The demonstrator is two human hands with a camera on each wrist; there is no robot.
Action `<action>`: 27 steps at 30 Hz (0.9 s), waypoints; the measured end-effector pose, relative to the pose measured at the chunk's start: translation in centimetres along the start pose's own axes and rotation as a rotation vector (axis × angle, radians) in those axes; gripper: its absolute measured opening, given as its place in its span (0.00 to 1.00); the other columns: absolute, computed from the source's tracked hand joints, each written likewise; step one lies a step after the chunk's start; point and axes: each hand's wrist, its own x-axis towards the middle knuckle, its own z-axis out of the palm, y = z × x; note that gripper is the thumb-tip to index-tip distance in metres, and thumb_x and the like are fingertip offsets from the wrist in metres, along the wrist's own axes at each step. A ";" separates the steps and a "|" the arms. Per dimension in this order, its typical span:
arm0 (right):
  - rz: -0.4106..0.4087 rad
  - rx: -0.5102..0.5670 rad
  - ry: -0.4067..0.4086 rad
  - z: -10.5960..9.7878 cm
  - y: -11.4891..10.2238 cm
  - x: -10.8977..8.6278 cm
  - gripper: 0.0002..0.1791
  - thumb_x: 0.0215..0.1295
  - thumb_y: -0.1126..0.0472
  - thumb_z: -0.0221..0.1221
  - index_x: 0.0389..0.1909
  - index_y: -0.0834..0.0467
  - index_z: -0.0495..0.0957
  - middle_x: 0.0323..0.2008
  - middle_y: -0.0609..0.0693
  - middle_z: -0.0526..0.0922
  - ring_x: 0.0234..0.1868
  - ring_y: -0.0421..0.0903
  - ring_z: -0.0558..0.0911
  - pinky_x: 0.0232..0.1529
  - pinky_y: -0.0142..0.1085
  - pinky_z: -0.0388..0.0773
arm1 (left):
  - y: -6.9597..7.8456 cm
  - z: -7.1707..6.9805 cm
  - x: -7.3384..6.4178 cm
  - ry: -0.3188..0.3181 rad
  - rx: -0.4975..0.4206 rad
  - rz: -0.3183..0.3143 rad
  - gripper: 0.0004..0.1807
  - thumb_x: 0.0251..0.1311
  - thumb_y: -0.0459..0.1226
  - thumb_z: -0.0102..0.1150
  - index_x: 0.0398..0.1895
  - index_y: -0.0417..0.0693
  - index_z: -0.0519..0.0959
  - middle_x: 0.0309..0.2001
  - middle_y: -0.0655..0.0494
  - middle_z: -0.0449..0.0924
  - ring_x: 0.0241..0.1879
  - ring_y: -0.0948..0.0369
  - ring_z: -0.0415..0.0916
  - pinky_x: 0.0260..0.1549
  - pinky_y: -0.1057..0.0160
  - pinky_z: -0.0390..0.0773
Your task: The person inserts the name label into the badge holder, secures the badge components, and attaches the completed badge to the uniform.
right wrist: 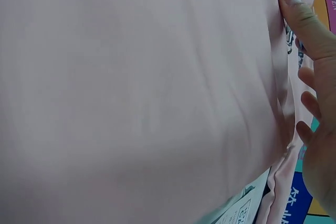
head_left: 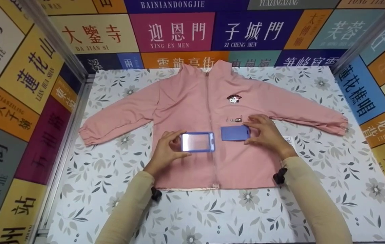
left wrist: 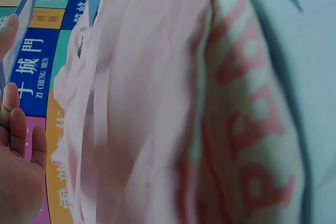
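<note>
My left hand pinches a clear card holder case with a blue rim between thumb and fingers. The case lies level over the middle of a pink zip jacket. To its right, my right hand grips the slotted end of a flat blue card holder panel. A gap parts the two pieces, and the jacket's zip runs between them. In the left wrist view, the left fingers show at the edge beside the case. The right thumb presses on the panel's edge in the right wrist view.
Small metal clip pieces lie on the jacket just above the blue panel. A cartoon patch sits on its chest. A white label shows beyond the right hand. The jacket is spread on a flower-patterned tabletop, with lettered panels around it.
</note>
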 end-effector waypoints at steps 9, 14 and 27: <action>-0.046 -0.030 0.003 0.4 0.3 0.2 0.45 0.36 0.42 0.78 0.59 0.54 0.80 0.66 0.61 0.72 0.69 0.60 0.63 0.73 0.59 0.50 | 0.1 0.0 -0.1 -0.006 0.002 -0.004 0.44 0.32 0.44 0.84 0.61 0.52 0.79 0.34 0.56 0.75 0.39 0.61 0.65 0.42 0.64 0.69; -0.043 -0.054 -0.010 0.3 0.1 0.3 0.45 0.36 0.41 0.78 0.60 0.54 0.79 0.67 0.61 0.71 0.71 0.61 0.63 0.74 0.59 0.49 | 0.1 0.0 -0.1 -0.006 0.018 -0.018 0.44 0.32 0.45 0.84 0.61 0.52 0.79 0.35 0.57 0.75 0.40 0.61 0.66 0.42 0.63 0.70; -0.029 -0.080 -0.059 -0.6 0.0 0.5 0.47 0.36 0.41 0.78 0.61 0.55 0.78 0.67 0.61 0.71 0.70 0.62 0.63 0.73 0.61 0.48 | 0.2 0.0 0.0 -0.003 0.019 -0.019 0.44 0.32 0.43 0.84 0.61 0.55 0.79 0.36 0.57 0.75 0.39 0.60 0.66 0.42 0.63 0.70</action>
